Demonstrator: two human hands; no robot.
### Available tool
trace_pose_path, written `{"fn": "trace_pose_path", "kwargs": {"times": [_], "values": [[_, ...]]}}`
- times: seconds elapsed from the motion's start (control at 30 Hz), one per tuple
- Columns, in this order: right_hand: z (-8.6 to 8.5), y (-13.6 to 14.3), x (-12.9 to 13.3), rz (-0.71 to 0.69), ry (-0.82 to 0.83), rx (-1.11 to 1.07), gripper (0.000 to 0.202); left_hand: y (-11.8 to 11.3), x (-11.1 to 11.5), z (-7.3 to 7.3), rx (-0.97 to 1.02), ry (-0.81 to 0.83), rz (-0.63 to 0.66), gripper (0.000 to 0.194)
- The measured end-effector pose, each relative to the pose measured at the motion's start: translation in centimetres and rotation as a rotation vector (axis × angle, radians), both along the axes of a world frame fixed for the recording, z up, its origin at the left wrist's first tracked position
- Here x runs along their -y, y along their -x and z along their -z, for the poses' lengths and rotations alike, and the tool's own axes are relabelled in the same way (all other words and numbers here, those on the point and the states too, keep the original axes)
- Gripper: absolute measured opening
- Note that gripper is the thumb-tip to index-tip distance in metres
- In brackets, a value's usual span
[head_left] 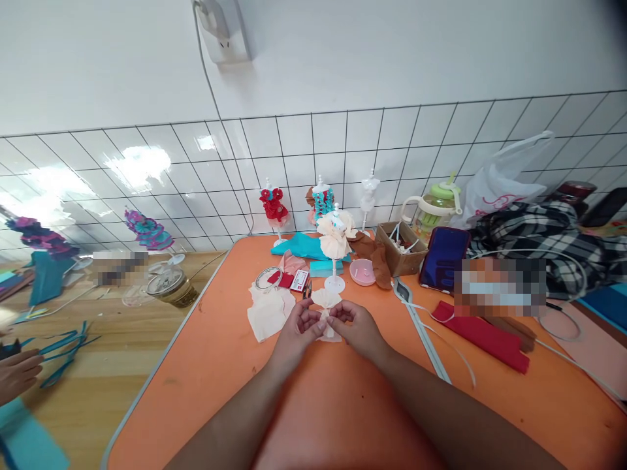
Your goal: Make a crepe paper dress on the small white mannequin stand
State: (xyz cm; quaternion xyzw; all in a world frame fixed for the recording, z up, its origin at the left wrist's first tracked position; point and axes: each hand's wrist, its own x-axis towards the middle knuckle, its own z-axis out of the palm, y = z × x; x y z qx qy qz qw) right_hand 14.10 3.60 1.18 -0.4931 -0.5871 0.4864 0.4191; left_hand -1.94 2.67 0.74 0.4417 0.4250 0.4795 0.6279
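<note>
A cream crepe-paper piece, fanned out at the top and bunched in the middle, is pinched between my two hands over the orange table. My left hand has thumb and fingers closed on its left side. On its other side, my right hand grips the gathered middle. Directly beyond stands a small white dress form wearing ruffled cream paper. Left of my hands lie cream paper sheets, a roll of tape and a small red-and-white box.
Dress forms in red and turquoise stand by the tiled wall, beside a bare white one. A pink dish, cardboard box, phone and red paper lie rightward. Another person's hand is at far left.
</note>
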Motion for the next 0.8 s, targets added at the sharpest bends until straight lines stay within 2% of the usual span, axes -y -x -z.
{"fn": "trace_pose_path", "kwargs": {"times": [0.1,0.2,0.3,0.4,0.53,0.7,0.8], "values": [[-0.1,-0.6,-0.3,-0.062,0.034,0.008,0.009,0.2,-0.3,0.1,-0.113,-0.027,0.004,0.05],[-0.4,-1.5,-0.7,-0.158,0.149,-0.062,0.013,0.6,-0.5,-0.3,-0.179,-0.054,0.033,0.058],[-0.7,-2.3,-1.3,-0.198,0.18,-0.073,0.017,1.0,-0.5,-0.7,-0.215,-0.091,0.036,0.059],[-0.7,-2.6,-1.4,-0.199,0.137,-0.052,0.018,1.0,-0.4,-0.8,-0.152,-0.016,0.07,0.057],[-0.5,-2.0,-0.9,-0.239,0.069,-0.01,0.015,0.5,-0.1,-0.5,-0.114,0.128,0.116,0.039],[-0.3,-1.9,-0.8,-0.282,0.147,-0.031,0.019,0.0,0.1,-0.4,-0.023,0.141,0.056,0.039],[-0.4,-2.5,-1.0,-0.308,0.142,-0.046,0.02,0.0,0.1,-0.5,-0.064,0.111,0.038,0.04]]}}
